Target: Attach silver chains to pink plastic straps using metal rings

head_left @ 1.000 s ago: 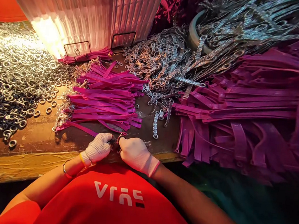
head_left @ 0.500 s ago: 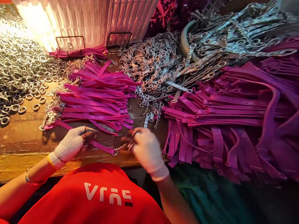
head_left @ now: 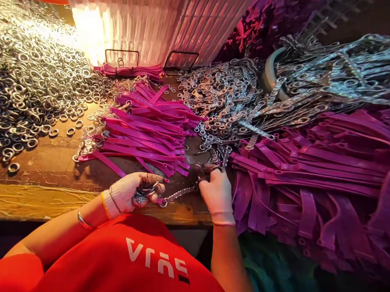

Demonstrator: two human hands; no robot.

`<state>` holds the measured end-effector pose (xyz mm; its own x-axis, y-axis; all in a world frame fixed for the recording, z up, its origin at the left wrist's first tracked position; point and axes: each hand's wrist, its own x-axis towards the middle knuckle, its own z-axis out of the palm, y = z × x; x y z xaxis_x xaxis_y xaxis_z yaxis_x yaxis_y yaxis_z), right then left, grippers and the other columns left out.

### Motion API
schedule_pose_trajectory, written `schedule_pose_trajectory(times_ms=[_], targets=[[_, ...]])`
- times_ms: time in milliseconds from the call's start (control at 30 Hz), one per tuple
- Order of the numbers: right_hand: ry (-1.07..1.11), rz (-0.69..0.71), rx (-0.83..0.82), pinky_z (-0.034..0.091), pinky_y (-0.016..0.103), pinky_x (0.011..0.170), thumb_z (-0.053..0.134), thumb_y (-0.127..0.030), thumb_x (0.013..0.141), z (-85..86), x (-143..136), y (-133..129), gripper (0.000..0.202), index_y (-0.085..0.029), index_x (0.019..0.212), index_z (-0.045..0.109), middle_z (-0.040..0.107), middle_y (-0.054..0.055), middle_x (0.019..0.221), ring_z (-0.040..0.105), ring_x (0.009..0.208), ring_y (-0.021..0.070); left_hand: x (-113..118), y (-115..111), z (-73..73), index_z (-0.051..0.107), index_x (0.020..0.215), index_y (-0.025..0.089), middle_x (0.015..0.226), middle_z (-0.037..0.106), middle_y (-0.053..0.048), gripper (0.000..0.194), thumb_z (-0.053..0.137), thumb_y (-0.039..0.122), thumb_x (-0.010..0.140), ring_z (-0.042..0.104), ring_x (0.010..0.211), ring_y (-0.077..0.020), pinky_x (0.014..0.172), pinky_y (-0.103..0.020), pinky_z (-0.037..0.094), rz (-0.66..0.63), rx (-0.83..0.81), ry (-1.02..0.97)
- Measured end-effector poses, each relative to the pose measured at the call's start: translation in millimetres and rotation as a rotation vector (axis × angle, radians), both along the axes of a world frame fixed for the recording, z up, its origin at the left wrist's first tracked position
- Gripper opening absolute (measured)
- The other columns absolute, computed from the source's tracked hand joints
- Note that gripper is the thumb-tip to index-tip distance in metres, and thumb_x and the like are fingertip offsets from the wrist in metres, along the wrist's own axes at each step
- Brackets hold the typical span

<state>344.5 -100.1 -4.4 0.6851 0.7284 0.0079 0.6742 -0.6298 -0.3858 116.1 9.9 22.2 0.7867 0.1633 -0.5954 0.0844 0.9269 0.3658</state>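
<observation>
My left hand (head_left: pixel 134 193), in a white glove with dark-stained fingers, is closed around several metal rings (head_left: pixel 140 199) and a magenta strap (head_left: pixel 159 200). A ring (head_left: pixel 163 203) at the strap's end links it to a short flat metal chain (head_left: pixel 182 192). The chain's other end runs into the fingers of my gloved right hand (head_left: pixel 216 191), which are bent and partly hidden. Just beyond that hand, another metal chain piece (head_left: pixel 227 156) lies by the fingertips. Ahead of my left hand is a row of magenta straps (head_left: pixel 146 136) with rings and chains at their left ends.
Loose metal rings (head_left: pixel 37 79) are heaped at left. Chain pieces (head_left: pixel 225 90) pile up in the middle, and more spill from a round tub (head_left: pixel 271 69). Many magenta straps (head_left: pixel 329 167) cover the right side. Translucent ribbed panels (head_left: pixel 139 23) stand behind. The wooden edge (head_left: pixel 46 203) is nearest me.
The view has shifted left, so things appear further right. My left hand has turned and come closer to the ring link, with rings now showing in it. The chain looks stretched between both hands.
</observation>
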Motion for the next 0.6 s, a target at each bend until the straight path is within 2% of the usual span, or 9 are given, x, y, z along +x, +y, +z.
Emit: schedule_pose_trajectory(times_ms=[67,133,233,300,333,400,500,600], targets=[[0.137,0.156,0.230,0.051,0.035,0.080,0.047,-0.014,0.077,7.3,-15,-8,0.036,-0.017,0.109,0.063,0.069,0.010,0.102,0.064,0.090,0.0225,-1,0,-5.1,0.064,0.099,0.014,0.080,0.064,-0.004,0.021,0.061,0.020,0.079,0.058,0.047,-0.0078,0.028,-0.013,0.023,0.007,0.048,0.022],[0.247,0.401,0.342,0.054,0.032,0.078,0.044,-0.010,0.080,15.9,-36,-10,0.045,-0.022,0.120,0.059,0.070,0.006,0.105,0.066,0.088,0.0190,2,-1,-10.0,0.064,0.099,0.015,0.078,0.064,-0.004,0.022,0.061,0.022,0.078,0.056,0.046,-0.0078,0.029,-0.013,0.022,-0.012,0.098,0.031],[0.209,0.753,0.371,0.054,0.033,0.085,0.047,-0.004,0.079,28.2,-63,-4,0.053,-0.023,0.127,0.057,0.067,0.009,0.118,0.065,0.102,0.0204,10,-7,-15.2,0.065,0.088,0.013,0.069,0.064,-0.004,0.019,0.060,0.028,0.079,0.053,0.043,-0.0084,0.029,-0.015,0.023,-0.079,0.221,0.041],[0.162,0.874,0.350,0.054,0.035,0.084,0.047,-0.001,0.078,33.7,-71,2,0.051,-0.021,0.122,0.061,0.069,0.010,0.112,0.065,0.101,0.0218,13,-10,-16.7,0.066,0.083,0.012,0.063,0.062,-0.004,0.023,0.061,0.034,0.079,0.052,0.041,-0.0094,0.030,-0.016,0.024,-0.116,0.284,0.049],[0.169,0.889,0.348,0.055,0.034,0.082,0.047,-0.001,0.077,35.4,-72,5,0.048,-0.021,0.118,0.063,0.070,0.010,0.107,0.066,0.097,0.0215,14,-10,-16.7,0.066,0.082,0.012,0.062,0.062,-0.004,0.024,0.062,0.035,0.078,0.053,0.041,-0.0099,0.031,-0.016,0.025,-0.124,0.277,0.047],[0.292,0.836,0.369,0.055,0.033,0.080,0.049,-0.002,0.076,36.7,-71,7,0.044,-0.020,0.113,0.065,0.070,0.008,0.101,0.066,0.091,0.0199,15,-10,-14.5,0.067,0.083,0.011,0.064,0.063,-0.004,0.025,0.063,0.035,0.077,0.054,0.042,-0.0094,0.033,-0.016,0.028,-0.117,0.179,0.024],[0.637,0.575,0.441,0.056,0.027,0.074,0.058,-0.014,0.081,36.4,-71,6,0.033,-0.021,0.113,0.064,0.070,0.005,0.098,0.067,0.086,0.0167,12,-5,-6.4,0.068,0.087,0.011,0.069,0.065,-0.005,0.023,0.064,0.030,0.075,0.055,0.046,-0.0082,0.037,-0.016,0.032,-0.050,0.042,0.004],[0.844,0.300,0.468,0.056,0.024,0.069,0.068,-0.029,0.081,36.3,-76,3,0.024,-0.021,0.104,0.066,0.068,0.003,0.093,0.066,0.081,0.0148,8,-2,1.3,0.069,0.083,0.010,0.068,0.065,-0.005,0.021,0.064,0.029,0.075,0.055,0.047,-0.0079,0.038,-0.016,0.032,-0.027,0.068,-0.015]])
